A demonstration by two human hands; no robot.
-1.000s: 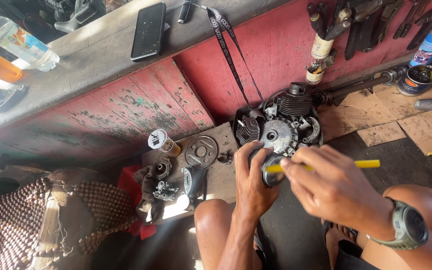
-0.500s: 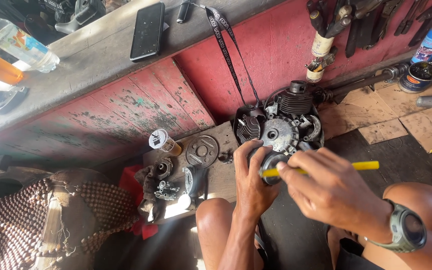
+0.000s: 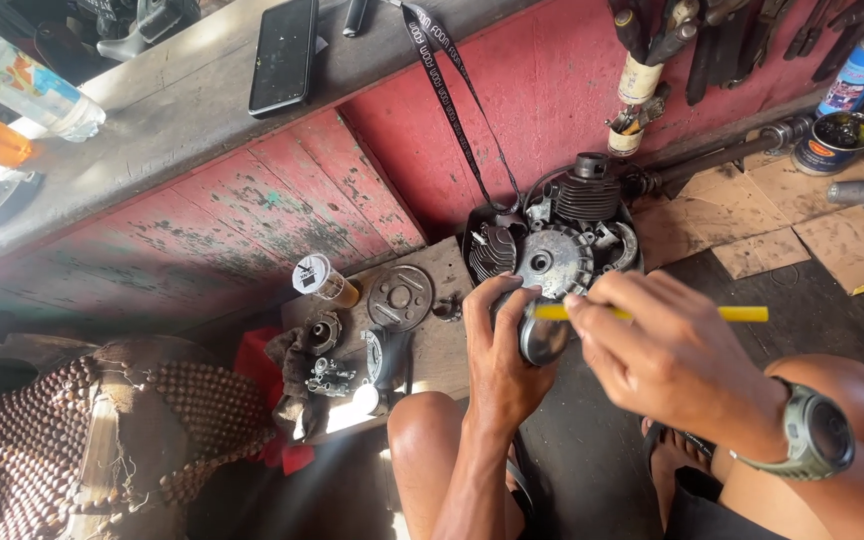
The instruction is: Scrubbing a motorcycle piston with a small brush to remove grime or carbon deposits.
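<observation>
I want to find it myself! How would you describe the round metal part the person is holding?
Start at the small engine against the red wall. Just below it, the left hand grips a round metal part. Unlike the flat disc lying on the board, it is held up, with a yellow stick across it.

A wooden board [image 3: 432, 345] on the floor [image 3: 592, 460] carries a round metal disc [image 3: 399, 296], a small jar [image 3: 322, 280] and engine parts [image 3: 327, 375].

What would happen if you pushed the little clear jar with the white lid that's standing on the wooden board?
The small clear jar with the white lid looks narrow and stands close to the edge of the worn wooden board, so a push could probably tip it. Being round, it would likely roll once down. It holds some amber liquid, so it is perhaps heavier than it looks.
</observation>
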